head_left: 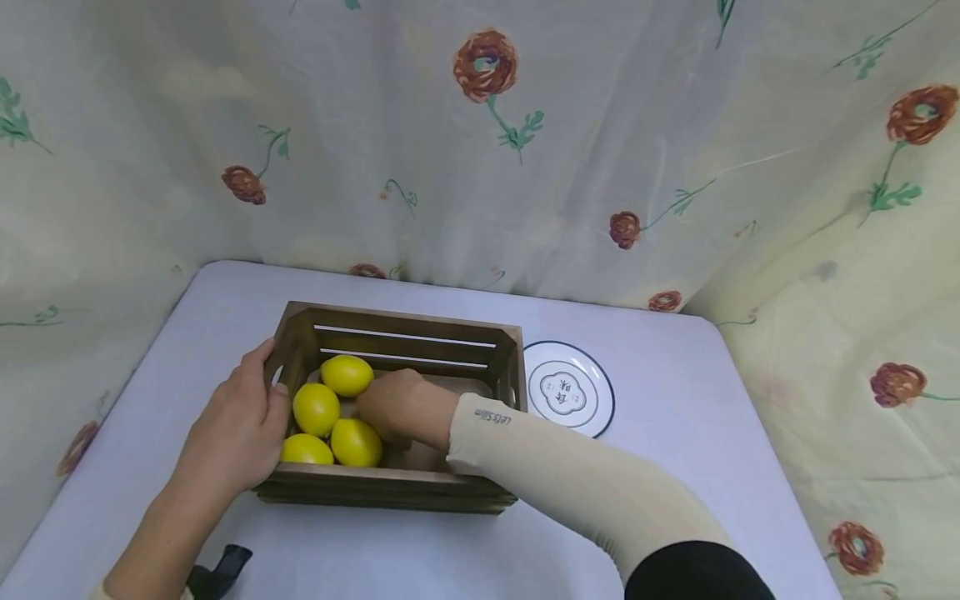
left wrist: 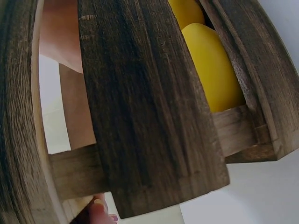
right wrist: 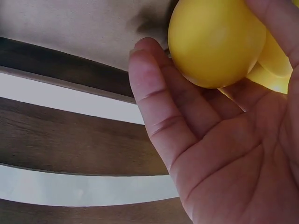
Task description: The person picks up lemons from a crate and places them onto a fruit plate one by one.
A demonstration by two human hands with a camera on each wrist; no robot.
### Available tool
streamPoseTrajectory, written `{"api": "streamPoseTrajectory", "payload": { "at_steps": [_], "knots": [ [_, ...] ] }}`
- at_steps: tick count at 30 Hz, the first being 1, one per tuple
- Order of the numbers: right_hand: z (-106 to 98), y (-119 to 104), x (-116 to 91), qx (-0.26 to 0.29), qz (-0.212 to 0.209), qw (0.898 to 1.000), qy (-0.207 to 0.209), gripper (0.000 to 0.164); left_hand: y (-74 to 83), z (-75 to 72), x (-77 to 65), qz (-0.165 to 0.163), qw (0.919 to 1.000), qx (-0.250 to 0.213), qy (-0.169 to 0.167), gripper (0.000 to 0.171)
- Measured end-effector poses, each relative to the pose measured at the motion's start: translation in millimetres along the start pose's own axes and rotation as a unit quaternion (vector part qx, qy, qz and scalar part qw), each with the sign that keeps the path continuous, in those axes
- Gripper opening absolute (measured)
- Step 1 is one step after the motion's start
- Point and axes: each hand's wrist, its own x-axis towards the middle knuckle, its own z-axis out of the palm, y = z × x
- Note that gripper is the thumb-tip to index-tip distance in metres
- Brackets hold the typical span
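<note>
A dark wooden slatted crate stands on the table with several yellow lemons in its left half. My left hand grips the crate's left end, thumb over the rim. The left wrist view shows the end slats close up, with a lemon behind them. My right hand reaches down inside the crate, beside the lemons. In the right wrist view it holds a lemon between thumb and fingers, some fingers partly hidden behind it.
A white plate with a dark rim and printed centre lies just right of the crate. The white-covered table has floral curtains behind and at its sides. A black strap shows near my left wrist.
</note>
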Motion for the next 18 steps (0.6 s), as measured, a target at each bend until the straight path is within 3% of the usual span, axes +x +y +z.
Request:
{"api": "streamPoseTrajectory", "payload": {
  "at_steps": [9, 18],
  "knots": [
    [2, 3, -1, -0.011, -0.015, 1.0, 0.014, 0.014, 2.1, 0.5, -0.9, -0.001, 1.0, 0.0, 0.008, 0.059],
    [-1, 16, -11, 0.028, -0.029, 0.999, 0.031, 0.012, 3.0, 0.8, -1.2, -0.008, 0.9999, 0.0, 0.008, 0.059]
  ]
}}
